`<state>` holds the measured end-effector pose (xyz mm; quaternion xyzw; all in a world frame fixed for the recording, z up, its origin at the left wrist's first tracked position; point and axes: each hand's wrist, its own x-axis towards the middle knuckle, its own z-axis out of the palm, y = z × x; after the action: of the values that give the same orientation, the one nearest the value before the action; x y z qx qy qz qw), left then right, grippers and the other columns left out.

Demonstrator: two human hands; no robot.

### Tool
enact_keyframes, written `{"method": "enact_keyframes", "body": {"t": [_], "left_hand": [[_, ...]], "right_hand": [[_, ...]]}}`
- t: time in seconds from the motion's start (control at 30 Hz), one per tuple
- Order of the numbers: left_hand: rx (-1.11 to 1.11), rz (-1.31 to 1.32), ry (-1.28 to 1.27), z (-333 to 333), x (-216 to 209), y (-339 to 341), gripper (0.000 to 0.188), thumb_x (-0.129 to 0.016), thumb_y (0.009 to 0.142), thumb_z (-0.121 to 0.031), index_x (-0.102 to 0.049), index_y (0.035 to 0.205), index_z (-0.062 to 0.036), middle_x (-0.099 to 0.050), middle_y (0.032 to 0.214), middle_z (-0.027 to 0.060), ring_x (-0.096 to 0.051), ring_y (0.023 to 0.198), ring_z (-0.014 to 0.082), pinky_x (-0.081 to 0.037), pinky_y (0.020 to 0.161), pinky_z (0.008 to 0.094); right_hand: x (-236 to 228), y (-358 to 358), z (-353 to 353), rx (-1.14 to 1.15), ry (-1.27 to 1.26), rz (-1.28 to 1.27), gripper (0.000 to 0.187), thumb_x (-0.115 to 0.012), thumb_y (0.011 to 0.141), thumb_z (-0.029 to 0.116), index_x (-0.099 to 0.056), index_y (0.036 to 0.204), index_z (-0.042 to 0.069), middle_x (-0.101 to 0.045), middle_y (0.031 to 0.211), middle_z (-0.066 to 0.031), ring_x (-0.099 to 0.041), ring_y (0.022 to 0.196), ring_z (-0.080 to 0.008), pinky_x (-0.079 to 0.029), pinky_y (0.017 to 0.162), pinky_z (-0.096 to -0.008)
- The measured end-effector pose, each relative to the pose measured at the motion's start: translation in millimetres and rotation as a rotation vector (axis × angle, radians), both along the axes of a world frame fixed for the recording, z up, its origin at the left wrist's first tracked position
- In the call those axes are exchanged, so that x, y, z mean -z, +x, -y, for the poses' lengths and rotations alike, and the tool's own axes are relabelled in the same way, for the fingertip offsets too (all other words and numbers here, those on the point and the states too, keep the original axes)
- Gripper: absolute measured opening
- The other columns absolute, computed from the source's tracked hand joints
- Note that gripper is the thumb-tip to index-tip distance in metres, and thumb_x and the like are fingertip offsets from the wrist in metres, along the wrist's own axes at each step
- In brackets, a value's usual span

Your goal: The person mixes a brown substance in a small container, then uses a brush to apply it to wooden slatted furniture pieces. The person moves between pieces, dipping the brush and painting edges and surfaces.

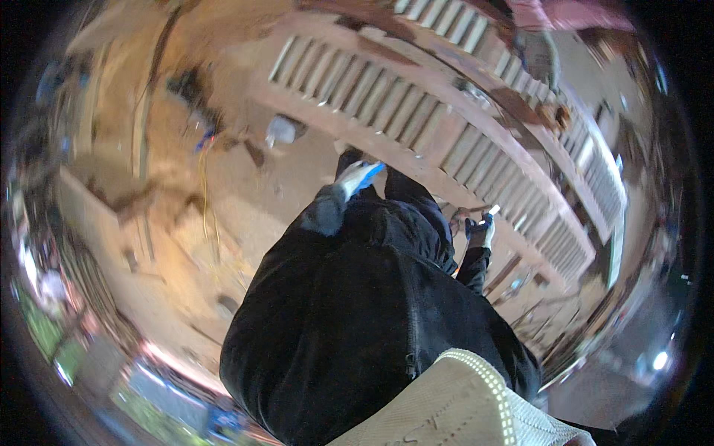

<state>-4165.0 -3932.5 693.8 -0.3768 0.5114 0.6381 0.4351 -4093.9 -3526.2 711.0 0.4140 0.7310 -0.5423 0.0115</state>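
My left hand, in a white and blue glove, hangs in front of my dark trousers. Its fingers look loosely stretched out, with nothing visible in them, though they are somewhat blurred. Out to the right, my right hand, in a glove of dark blue and white, is closed. From its fingers sticks a short white stick-like piece, too small to name more exactly. Just beyond that hand runs a long curved frame holding rows of pale grey bars side by side.
A second curved row of bars lies farther off. On the brown floor to the left are a whitish container and a yellow cord. Rods and scraps lie at the right. A bright lamp shines at the lower right.
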Motion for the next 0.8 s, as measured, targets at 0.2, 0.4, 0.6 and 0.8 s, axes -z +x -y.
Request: {"method": "enact_keyframes", "body": {"t": [0.2, 0.4, 0.6, 0.8], "left_hand": [[-0.037, -0.099, -0.074, 66.1, -5.3, -12.7, 0.043, -0.067, 0.091, -0.048, -0.064, 0.106, -0.0081, -0.067, 0.085, 0.0029, -0.067, 0.072, 0.0156, -0.057, 0.068, 0.0319], [0.161, -0.226, -0.126, 61.2, -26.3, -71.6, 0.042, -0.064, 0.093, -0.049, -0.063, 0.097, -0.0077, -0.061, 0.073, 0.0012, -0.06, 0.063, 0.0129, -0.054, 0.061, 0.0296], [0.124, -0.413, -0.163, -35.9, -39.0, -113.8, 0.031, -0.062, 0.097, -0.039, -0.065, 0.107, -0.0099, -0.067, 0.086, 0.0043, -0.066, 0.074, 0.0147, -0.057, 0.069, 0.0314], [0.456, -0.548, -0.147, -93.1, -43.4, -92.2, 0.027, -0.058, 0.099, -0.027, -0.065, 0.113, -0.004, -0.071, 0.098, 0.0059, -0.068, 0.088, 0.0137, -0.054, 0.082, 0.029]], "right_hand": [[8.6, -3.4, -29.3, 0.468, -0.064, -0.156, 0.025, -0.057, 0.1, 0.028, -0.066, 0.108, 0.007, -0.064, 0.089, 0.0004, -0.055, 0.072, -0.009, -0.046, 0.064, -0.0248], [-39.4, -76.7, -14.7, -0.016, 0.472, -0.253, 0.021, -0.066, 0.091, 0.02, -0.066, 0.108, 0.006, -0.066, 0.107, -0.0098, -0.064, 0.09, -0.0212, -0.052, 0.08, -0.0336], [-59.3, -186.9, -81.5, -0.484, 0.929, -0.358, 0.015, -0.072, 0.082, 0.02, -0.071, 0.094, 0.011, -0.057, 0.133, -0.0173, -0.062, 0.107, -0.0357, -0.052, 0.09, -0.0447], [-48.5, -280.1, -139.3, -0.697, 1.052, -0.281, 0.025, -0.067, 0.087, 0.027, -0.07, 0.108, 0.015, -0.06, 0.131, -0.013, -0.064, 0.104, -0.0335, -0.052, 0.088, -0.0444]]}}
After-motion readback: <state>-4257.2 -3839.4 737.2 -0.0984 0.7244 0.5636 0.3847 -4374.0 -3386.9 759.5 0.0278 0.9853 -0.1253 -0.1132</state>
